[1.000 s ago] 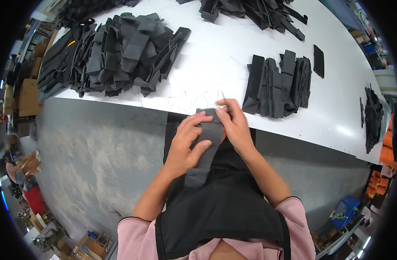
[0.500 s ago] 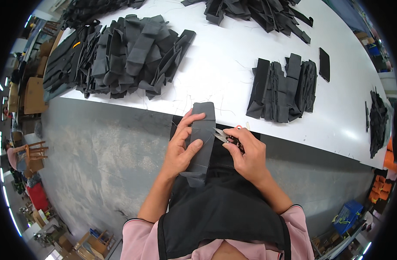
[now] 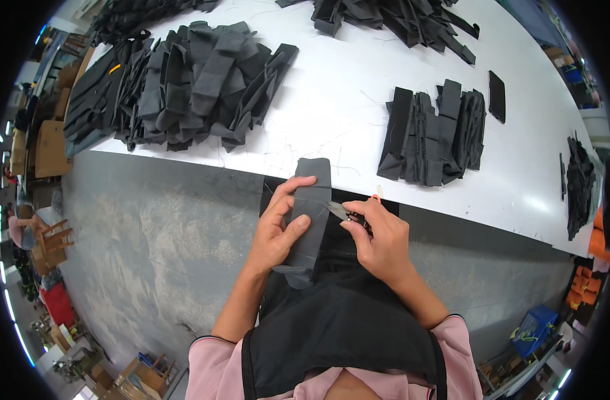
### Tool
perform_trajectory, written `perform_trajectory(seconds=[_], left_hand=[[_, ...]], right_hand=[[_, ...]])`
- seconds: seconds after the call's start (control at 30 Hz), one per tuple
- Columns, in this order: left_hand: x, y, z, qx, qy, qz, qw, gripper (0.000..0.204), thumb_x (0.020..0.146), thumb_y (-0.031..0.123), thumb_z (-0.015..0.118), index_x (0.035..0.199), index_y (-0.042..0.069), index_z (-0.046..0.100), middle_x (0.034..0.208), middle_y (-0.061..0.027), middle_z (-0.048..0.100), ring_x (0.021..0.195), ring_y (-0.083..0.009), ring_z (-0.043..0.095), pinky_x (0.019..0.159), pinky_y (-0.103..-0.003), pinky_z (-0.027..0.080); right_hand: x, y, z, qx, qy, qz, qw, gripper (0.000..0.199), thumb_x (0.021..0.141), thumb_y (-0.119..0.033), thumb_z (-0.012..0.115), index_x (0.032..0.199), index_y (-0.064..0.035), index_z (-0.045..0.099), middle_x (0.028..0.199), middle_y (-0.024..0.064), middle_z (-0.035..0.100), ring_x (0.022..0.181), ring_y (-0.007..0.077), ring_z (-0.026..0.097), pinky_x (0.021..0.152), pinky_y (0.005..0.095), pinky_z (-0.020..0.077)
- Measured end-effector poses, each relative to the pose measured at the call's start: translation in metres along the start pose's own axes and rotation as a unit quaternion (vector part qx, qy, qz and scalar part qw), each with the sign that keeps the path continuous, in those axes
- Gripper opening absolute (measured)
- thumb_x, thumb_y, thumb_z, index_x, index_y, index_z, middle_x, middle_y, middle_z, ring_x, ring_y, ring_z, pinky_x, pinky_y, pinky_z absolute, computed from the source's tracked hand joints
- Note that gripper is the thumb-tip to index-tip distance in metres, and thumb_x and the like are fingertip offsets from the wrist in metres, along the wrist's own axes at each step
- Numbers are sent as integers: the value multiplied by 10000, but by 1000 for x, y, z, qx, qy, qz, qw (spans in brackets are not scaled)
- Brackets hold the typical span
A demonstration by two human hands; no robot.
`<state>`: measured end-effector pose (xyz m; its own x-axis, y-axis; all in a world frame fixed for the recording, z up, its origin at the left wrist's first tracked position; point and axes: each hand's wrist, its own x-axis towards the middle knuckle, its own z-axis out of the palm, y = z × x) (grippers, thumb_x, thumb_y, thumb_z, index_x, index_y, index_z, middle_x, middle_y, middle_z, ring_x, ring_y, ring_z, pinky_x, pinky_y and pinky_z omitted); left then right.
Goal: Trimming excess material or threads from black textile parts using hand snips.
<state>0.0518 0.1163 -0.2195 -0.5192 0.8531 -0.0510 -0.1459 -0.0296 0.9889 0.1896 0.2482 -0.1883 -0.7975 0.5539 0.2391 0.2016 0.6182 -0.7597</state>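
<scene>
A dark grey strip of sewn fabric hangs upright in front of me, its upper end at the table's near edge. My left hand grips it from the left side, thumb and fingers lying over its face. My right hand is closed round small black thread snips. Their pale blades point left and meet the strip's right edge, close together. A bit of red shows at the snips' handle end, beside my fingers. Loose threads trail near the strip's top.
A white table stretches ahead. On it lie a large heap of dark fabric pieces at left, a smaller stack at right, another pile at the far side, a black phone and dark scraps at far right.
The snips' blades have drawn together at the strip's edge, having stood apart before. My left hand holds the strip in nearly the same place.
</scene>
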Motion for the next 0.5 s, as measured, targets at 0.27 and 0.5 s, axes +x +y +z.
perform_trajectory(seconds=[0.27, 0.5], left_hand=[[-2, 0, -3, -8, 3, -1, 1000, 224, 862, 194, 584, 935, -17, 575, 1323, -117, 433, 1173, -190, 413, 984, -310, 314], [-3, 0, -5, 0, -7, 5, 1000, 206, 865, 177, 570, 936, -16, 571, 1319, -118, 438, 1159, -190, 423, 977, -308, 320]], right_hand=[[-6, 2, 1, 91, 37, 71, 993, 149, 765, -66, 664, 900, -37, 609, 749, 83, 627, 592, 231, 606, 523, 286, 447], [1, 4, 0, 92, -23, 45, 994, 185, 751, -49, 674, 919, -39, 597, 791, 90, 601, 602, 218, 582, 541, 288, 456]])
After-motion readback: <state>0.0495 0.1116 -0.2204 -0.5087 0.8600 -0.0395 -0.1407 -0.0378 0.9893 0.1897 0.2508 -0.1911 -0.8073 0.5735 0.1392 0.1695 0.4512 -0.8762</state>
